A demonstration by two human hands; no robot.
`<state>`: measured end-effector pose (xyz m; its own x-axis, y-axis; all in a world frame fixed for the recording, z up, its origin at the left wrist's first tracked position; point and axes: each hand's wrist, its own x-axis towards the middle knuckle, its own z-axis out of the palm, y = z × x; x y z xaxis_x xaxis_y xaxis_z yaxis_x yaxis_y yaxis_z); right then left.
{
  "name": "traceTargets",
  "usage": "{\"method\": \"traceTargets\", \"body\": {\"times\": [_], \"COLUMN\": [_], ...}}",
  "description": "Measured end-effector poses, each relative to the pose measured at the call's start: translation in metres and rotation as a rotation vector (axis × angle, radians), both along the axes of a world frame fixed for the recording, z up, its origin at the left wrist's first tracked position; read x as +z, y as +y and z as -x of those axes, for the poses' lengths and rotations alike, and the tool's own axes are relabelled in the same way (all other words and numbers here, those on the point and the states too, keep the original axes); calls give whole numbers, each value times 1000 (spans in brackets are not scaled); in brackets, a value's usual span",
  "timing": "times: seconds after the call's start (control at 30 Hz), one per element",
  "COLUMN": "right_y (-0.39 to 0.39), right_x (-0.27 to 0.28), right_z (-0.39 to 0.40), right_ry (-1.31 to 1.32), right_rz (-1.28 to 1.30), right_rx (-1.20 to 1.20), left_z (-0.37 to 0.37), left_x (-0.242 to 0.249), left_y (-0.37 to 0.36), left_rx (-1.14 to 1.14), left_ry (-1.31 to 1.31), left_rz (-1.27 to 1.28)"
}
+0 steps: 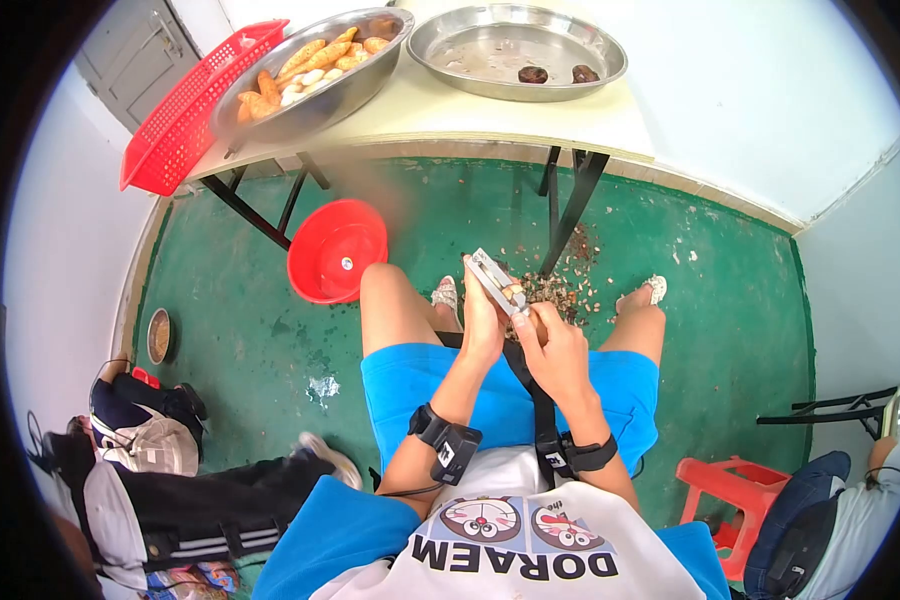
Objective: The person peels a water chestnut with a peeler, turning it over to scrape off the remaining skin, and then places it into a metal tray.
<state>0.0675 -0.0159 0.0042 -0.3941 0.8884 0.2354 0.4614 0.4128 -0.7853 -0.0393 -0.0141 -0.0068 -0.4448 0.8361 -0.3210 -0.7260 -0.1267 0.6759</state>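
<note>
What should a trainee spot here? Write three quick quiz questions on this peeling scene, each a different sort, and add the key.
1. True or false: the left hand holds the metal peeler.
2. How many dark pieces lie in the right-hand metal tray on the table? A: one. B: two. C: five.
3. Fill in: the peelings lie on the green ___ between the person's feet.

Key: 1 true; 2 B; 3 floor.
</note>
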Motion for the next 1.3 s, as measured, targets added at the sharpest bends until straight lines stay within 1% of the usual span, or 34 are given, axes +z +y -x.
{"method": "traceTargets", "body": {"times": [0.07, 0.13, 0.17, 0.23, 0.27, 0.33, 0.47, 0.53, 0.67, 0.73, 0.77, 0.8, 0.83, 0.87, 0.9, 0.93, 0.97, 1.0, 1.03, 1.07, 1.1, 1.13, 1.2, 1.23, 1.3], "right_y": [-1, -1, -1, -1, -1, 1, 0, -2, -1, 1, 8, 18, 31, 36, 34, 35, 35, 35, 38, 42, 42, 42, 44, 45, 47], "right_x": [-3, -6, -6, -5, -6, -9, -5, -3, -3, -4, -14, -22, -39, -39, -18, -18, -13, -10, -13, -18, -21, -24, -27, -29, -31], "right_z": [1, 1, 1, 1, 1, 1, 1, 3, 5, 8, 8, 3, -5, -13, -20, -23, -25, -27, -28, -29, -30, -31, -34, -36, -37], "right_ry": [-4, -16, -15, -7, -7, 23, 27, 79, 91, 186, 186, 152, 193, 363, 500, 596, 676, 763, 765, 859, 951, 953, 1100, 1132, 1177], "right_rz": [-2, 3, 3, 36, 36, 64, 90, 135, 157, 92, 59, 32, 76, 380, 648, 720, 805, 884, 907, 1000, 1093, 1107, 1197, 1191, 1207], "right_rx": [4, 18, 16, 35, 35, 24, 20, 3, -14, -58, -138, -193, -227, -257, -247, -261, -246, -232, -234, -183, -135, -143, -52, -3, -2], "left_z": [0, 1, 3, 6, 6, 2, 3, 2, -2, -7, -10, -11, -17, -21, -19, -12, -2, 1, 3, 5, 6, 9, 12, 15, 17], "left_x": [-9, -15, -23, -29, -33, -22, -25, -21, -23, -23, -32, -40, -25, -3, -1, -5, -13, -17, -18, -18, -17, -17, -19, -20, -18], "left_y": [1, 1, 3, 5, 5, 2, 4, 3, 5, 4, 4, 5, 1, 1, 6, 9, 8, 6, 6, 7, 7, 6, 7, 7, 5], "left_rx": [12, 83, 82, 159, 159, 150, 147, 140, 161, 162, 211, 206, 176, 157, 123, 99, -64, -56, -109, -164, -161, -160, -184, -206, -210], "left_ry": [22, 130, 130, 264, 265, 321, 402, 532, 478, 561, 775, 840, 653, 465, 248, 35, -22, -21, -126, -233, -302, -303, -431, -455, -457], "left_rz": [-2, 8, 8, -12, -12, 23, 46, 44, 20, 10, -33, -124, -99, -76, -44, -10, -126, -99, -126, -153, -128, -113, -168, -197, -205]}}
